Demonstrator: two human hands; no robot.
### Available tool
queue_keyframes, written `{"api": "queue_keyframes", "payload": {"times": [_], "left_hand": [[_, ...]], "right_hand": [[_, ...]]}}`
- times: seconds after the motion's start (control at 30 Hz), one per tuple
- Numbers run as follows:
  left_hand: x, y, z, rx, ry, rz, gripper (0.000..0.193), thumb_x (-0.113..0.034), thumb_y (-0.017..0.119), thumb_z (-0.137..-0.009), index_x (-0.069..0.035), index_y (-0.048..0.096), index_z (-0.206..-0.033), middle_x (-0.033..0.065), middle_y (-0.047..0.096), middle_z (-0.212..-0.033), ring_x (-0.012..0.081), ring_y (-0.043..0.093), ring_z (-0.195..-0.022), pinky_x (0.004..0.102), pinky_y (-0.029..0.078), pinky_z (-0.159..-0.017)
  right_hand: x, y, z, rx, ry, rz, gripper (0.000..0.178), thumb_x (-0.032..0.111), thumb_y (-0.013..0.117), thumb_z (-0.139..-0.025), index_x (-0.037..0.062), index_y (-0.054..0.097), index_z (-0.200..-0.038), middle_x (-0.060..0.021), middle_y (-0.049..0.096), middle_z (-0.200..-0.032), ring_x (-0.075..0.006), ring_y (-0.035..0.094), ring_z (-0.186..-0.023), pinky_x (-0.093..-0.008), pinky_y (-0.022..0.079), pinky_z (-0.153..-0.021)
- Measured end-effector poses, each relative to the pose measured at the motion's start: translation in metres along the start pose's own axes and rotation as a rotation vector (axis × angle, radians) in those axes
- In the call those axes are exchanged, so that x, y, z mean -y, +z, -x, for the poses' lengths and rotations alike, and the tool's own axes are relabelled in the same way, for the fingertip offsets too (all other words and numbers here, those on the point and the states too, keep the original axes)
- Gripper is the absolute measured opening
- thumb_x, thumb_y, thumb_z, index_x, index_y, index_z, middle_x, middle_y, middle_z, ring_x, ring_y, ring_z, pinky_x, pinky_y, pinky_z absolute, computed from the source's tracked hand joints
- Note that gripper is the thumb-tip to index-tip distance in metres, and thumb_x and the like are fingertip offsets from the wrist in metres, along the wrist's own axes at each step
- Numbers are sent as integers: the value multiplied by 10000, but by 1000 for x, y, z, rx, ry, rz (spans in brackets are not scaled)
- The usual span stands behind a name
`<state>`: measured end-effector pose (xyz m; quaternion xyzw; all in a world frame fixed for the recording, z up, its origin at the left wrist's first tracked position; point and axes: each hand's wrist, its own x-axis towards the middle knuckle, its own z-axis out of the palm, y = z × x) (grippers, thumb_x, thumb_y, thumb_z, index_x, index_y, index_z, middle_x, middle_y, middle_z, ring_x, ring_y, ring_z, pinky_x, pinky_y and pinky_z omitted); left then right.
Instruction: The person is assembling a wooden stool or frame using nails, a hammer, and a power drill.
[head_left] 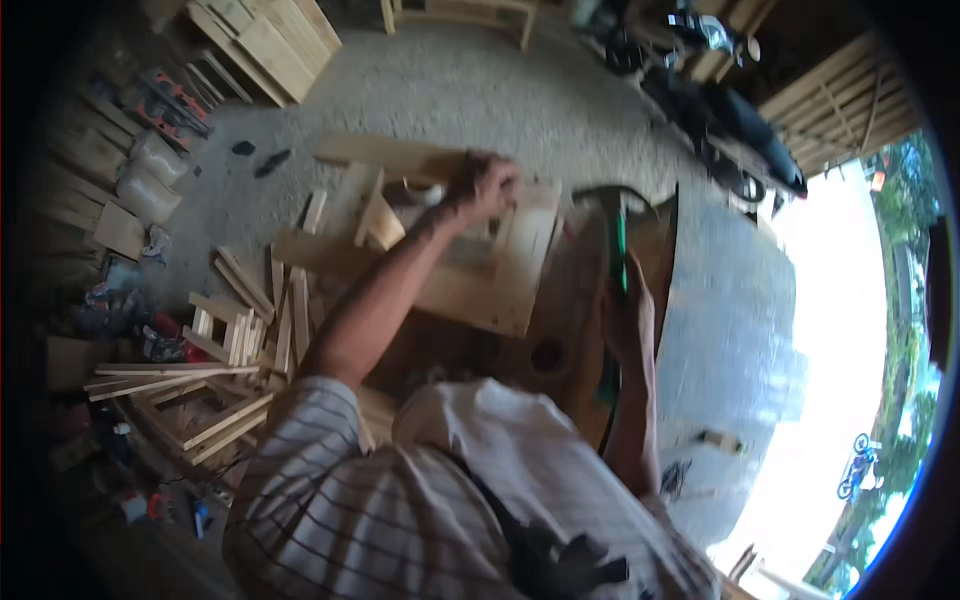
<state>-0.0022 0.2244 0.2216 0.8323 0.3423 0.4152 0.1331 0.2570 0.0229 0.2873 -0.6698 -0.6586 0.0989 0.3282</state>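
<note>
My right hand (627,297) is wrapped round the green handle of a claw hammer (619,235). The hammer's dark curved head points away from me, to the right of a pale wooden frame (526,240). My left hand (492,187) is over the far side of that frame, its fingers closed. Whatever they pinch, if anything, is too blurred to make out. The frame is made of flat boards with openings between them, and a round whitish thing (415,192) shows inside it. Beneath the frame lies a brown wooden work surface (575,290) with a dark round hole.
Loose wooden strips (205,400) are piled at the left. Stacked panels (265,45) stand at the far left, and a motorcycle (715,115) is parked at the far right. A grey metal sheet (725,340) borders the work surface on the right, beside a bright opening.
</note>
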Motion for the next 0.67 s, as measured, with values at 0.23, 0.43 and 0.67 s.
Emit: {"api": "queue_keyframes", "payload": {"times": [0.23, 0.43, 0.67], "left_hand": [[-63, -8, 7, -279, 90, 9, 116, -142, 719, -870, -57, 643, -845, 96, 665, -819, 294, 634, -831, 425, 478, -744], [-214, -5, 96, 254, 136, 429, 107, -148, 749, -848, -78, 668, -832, 59, 643, -766, 251, 635, -836, 402, 385, -987], [-213, -27, 125, 392, -88, 697, 592, -245, 805, -864, -43, 576, -1370, 101, 666, -1152, 211, 645, -924, 334, 535, -870]], "right_hand": [[44, -36, 46, -156, 501, -641, 239, 203, 675, -979, 53, 609, -1153, -26, 582, -641, -118, 561, -484, -283, 439, -405], [57, -8, 119, -266, 724, -1065, 243, 258, 708, -967, 36, 620, -1008, -29, 605, -610, -76, 507, -401, -223, 395, -355], [61, -19, 235, -527, 926, -898, 158, 182, 676, -972, 37, 613, -967, -37, 643, -664, -88, 536, -424, -228, 411, -365]]}}
